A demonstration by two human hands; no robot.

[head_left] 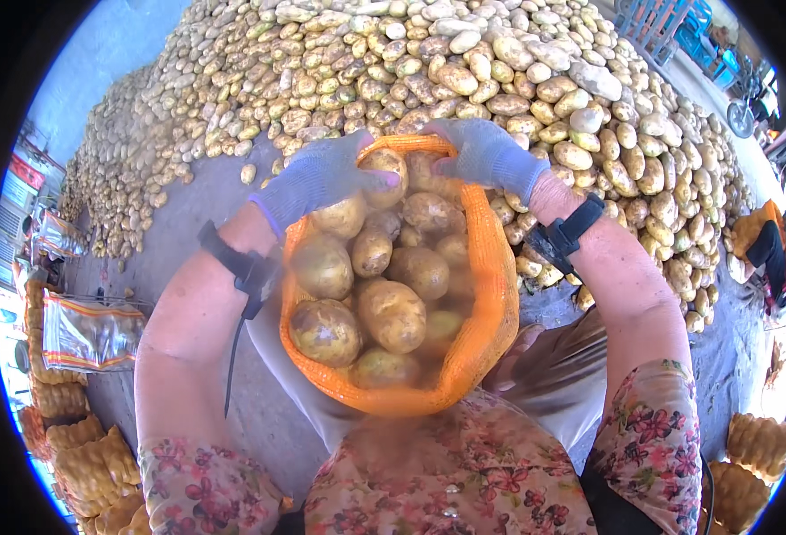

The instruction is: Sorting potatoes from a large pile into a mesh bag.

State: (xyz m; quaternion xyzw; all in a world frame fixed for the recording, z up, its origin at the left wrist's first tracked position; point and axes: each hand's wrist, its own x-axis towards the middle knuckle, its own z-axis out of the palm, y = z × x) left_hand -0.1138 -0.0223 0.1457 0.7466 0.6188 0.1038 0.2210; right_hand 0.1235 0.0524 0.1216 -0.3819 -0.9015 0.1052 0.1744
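Before me stands an orange mesh sack (pixel 493 267) with its mouth spread wide. Several potatoes (pixel 393 314) fill it close to the rim. Both hands wear grey-purple knit gloves. My left hand (pixel 329 174) is at the far left of the rim, its thumb over a potato inside; the fingers' hold on the mesh is partly hidden. My right hand (pixel 483 157) grips the far right of the rim, thumb inside and fingers outside. A black strap with a small device sits on each wrist. The sack's lower part is hidden beneath its rim.
A large heap of loose potatoes (pixel 366 73) rises beyond the sack and spreads to both sides. Filled sacks (pixel 95 461) line the left, more filled sacks (pixel 741 495) the lower right. A clear plastic bag (pixel 92 331) hangs at left. Another person (pixel 774 254) is at the right edge.
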